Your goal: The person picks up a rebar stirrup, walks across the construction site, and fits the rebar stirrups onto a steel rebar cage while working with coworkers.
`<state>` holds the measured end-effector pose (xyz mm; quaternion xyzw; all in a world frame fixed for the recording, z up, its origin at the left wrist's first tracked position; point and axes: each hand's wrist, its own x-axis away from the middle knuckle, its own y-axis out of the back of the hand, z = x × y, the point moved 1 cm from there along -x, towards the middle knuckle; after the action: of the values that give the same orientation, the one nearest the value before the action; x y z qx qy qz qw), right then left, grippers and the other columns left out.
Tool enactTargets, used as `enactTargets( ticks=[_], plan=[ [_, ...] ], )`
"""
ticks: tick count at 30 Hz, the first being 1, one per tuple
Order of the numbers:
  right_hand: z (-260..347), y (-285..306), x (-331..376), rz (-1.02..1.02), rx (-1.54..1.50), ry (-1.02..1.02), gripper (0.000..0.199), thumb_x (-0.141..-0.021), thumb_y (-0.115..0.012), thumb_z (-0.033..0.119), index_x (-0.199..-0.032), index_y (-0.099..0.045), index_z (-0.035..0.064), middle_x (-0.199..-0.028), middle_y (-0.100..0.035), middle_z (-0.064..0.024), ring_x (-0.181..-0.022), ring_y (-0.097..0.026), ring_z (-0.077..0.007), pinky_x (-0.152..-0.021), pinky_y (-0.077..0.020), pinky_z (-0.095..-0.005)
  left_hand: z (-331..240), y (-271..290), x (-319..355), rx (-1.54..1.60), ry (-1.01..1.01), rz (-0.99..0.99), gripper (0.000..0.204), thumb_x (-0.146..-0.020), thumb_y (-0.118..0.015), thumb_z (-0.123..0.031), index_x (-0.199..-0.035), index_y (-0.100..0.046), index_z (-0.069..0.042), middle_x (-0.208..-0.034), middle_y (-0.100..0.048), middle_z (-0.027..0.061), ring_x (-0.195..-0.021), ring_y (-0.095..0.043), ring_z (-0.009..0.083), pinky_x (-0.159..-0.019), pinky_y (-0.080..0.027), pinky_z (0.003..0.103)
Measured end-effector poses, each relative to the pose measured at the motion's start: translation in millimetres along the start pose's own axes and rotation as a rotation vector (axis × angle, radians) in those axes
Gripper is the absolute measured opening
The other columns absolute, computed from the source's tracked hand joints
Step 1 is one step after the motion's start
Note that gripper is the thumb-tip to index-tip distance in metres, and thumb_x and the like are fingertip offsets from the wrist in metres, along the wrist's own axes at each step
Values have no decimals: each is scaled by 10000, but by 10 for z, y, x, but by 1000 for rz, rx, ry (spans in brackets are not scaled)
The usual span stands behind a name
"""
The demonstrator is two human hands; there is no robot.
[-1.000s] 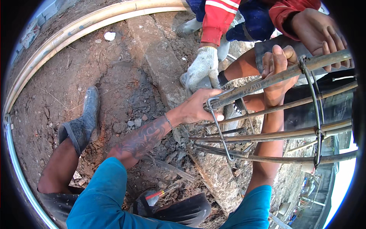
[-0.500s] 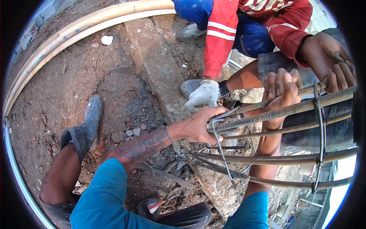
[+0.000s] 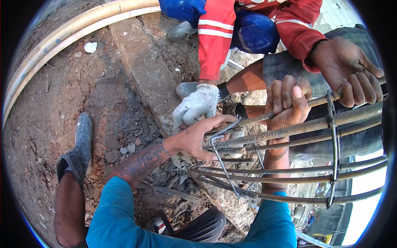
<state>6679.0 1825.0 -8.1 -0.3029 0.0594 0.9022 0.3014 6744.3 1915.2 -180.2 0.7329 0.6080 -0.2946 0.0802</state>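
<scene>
A cage of steel reinforcing bars (image 3: 297, 131) tied with square stirrups runs from the middle to the right edge. My left hand (image 3: 200, 137) is wrapped around the near end of the upper bars, beside the end stirrup (image 3: 225, 167), thumb below and fingers above. My right hand (image 3: 291, 101) reaches up behind the cage and is closed around its top bar. A second stirrup (image 3: 334, 153) circles the bars further right. A co-worker's bare hand (image 3: 351, 72) lies on the top bar. Their other hand, in a white glove (image 3: 197, 103), is just beyond my left hand.
The co-worker in red sleeves (image 3: 216, 41) crouches across from me. A concrete beam (image 3: 142, 70) runs through the muddy ground (image 3: 78, 91). Long pale poles (image 3: 62, 35) curve along the far left. A grey rubber boot (image 3: 84, 134) stands at left. Wires (image 3: 165, 191) lie below my left forearm.
The view has shifted, so most of the scene sits further left. Both my hands keep their holds on the cage. The gloved hand has come closer to my left hand, its fingers lower.
</scene>
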Motion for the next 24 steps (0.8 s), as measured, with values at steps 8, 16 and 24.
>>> enactTargets(
  ticks=[8,16,24],
  plan=[
    [-96,507,58,382,120,-38,431,-884,-512,494,-842,-462,67,-767,-488,-59,-704,-521,-194,-638,-428,-285,-59,-74,3,-157,44,-94,860,-611,-730,-193,-1339,-333,35,-969,-510,35,-892,-469,136,-846,-387,294],
    [-275,983,2411,-302,181,-208,939,-757,-387,773,-1268,-406,-15,-1242,-440,-167,-1159,-443,-256,-991,-344,-433,-33,-118,-34,-252,-5,-121,793,-618,-687,-284,-1294,-417,30,-897,-509,22,-851,-467,130,-809,-379,289],
    [-270,198,2525,-427,556,-295,1002,-553,-853,318,-1294,-304,-74,-1211,-442,-182,-1134,-453,-275,-980,-359,-392,21,-118,67,-144,81,-94,868,-604,-712,-331,-1310,-362,35,-944,-507,25,-900,-481,139,-842,-373,305]
  ],
)
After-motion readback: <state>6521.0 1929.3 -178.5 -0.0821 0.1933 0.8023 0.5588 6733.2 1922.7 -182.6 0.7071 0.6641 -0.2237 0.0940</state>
